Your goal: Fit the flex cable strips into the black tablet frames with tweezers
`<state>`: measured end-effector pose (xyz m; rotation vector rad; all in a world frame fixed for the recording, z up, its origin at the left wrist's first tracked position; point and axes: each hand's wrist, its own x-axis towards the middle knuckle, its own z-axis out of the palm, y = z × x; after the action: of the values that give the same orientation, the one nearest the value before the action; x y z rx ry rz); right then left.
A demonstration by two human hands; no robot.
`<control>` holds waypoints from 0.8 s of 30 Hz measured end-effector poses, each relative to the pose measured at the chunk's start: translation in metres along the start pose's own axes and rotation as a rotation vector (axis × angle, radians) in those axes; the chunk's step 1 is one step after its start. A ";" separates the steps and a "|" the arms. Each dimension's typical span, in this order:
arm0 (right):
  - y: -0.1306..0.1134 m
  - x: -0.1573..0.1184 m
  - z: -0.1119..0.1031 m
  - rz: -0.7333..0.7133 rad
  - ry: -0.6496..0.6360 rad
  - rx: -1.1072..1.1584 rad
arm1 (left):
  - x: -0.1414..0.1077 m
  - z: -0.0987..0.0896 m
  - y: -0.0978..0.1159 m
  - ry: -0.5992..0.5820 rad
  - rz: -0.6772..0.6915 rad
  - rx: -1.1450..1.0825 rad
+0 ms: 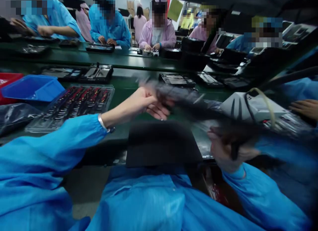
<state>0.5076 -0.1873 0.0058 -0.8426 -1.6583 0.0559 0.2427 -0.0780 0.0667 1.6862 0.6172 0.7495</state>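
Note:
A long dark piece (198, 103), smeared by motion, stretches between my two hands above the bench; its exact kind cannot be made out. My left hand (151, 102) is closed at its left end, thumb on top and fingers curled below. A bracelet circles that wrist. Lower and nearer to me, my right hand (225, 150) is closed around the piece's right part, its fingers largely blurred and partly hidden. Directly below, a plain black panel (164, 143) lies at the bench's front edge, before my lap.
At left are a blue bin (33, 88), a red bin (10, 79) and a clear tray (74, 103) of small boards. A light grey box (252, 105) stands at right. Open device cases (96, 73) line the green bench. Another person's hand (305, 108) is at right; co-workers sit opposite.

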 end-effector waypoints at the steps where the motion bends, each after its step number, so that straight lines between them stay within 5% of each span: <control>1: -0.003 0.002 0.006 0.091 0.160 0.037 | -0.008 0.004 0.001 0.010 0.017 -0.066; 4: -0.012 0.011 0.020 0.341 0.430 0.241 | -0.026 0.014 0.008 0.024 0.045 -0.085; 10: -0.022 0.021 0.020 0.859 0.353 0.500 | -0.033 0.023 0.004 0.169 0.102 0.075; 24: -0.014 0.016 0.020 1.169 0.094 0.764 | -0.018 0.017 -0.024 0.211 -0.125 -0.120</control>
<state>0.4832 -0.1810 0.0201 -1.0490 -0.7341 1.3320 0.2427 -0.0966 0.0373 1.4556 0.8008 0.8630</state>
